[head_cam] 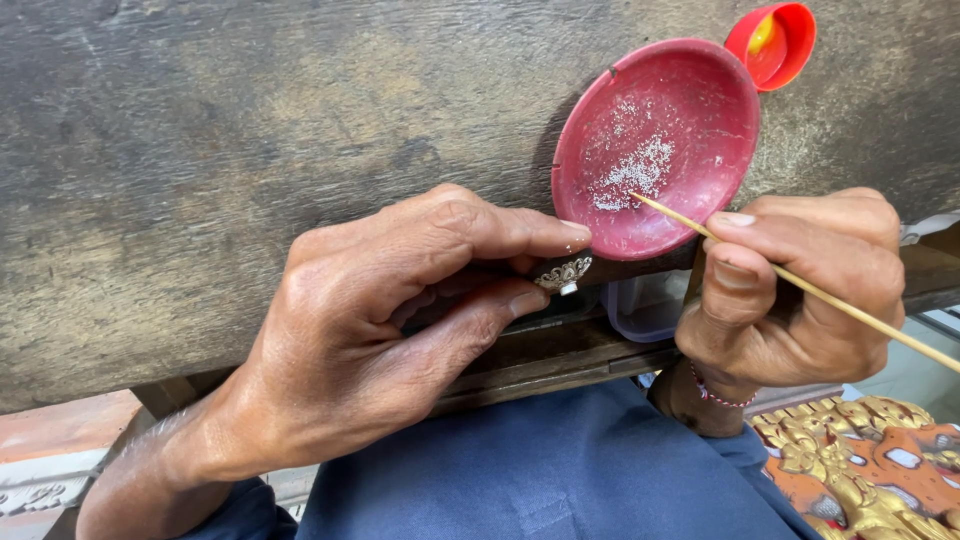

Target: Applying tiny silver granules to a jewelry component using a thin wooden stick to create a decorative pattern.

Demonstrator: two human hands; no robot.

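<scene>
Filigree piece pinched, stick dipped in granules

Left hand (400, 320) pinches a lacy silver ornament (563, 273); right hand (790, 290) grips a thin wooden stick (800, 287), tip at 10 o'clock in the scuffed round red dish (690, 90).

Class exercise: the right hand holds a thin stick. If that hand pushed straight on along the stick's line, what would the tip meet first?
Probably the tiny silver beads inside the red dish; the right hand aims the stick there, its tip apparently already at the beads.

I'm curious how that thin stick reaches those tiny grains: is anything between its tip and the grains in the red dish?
Nothing visible blocks it. The right hand holds the thin stick, whose tip lies over the red dish at the edge of the pale grains. The left hand holds a small silver ornament below the dish, off to the side.
</scene>
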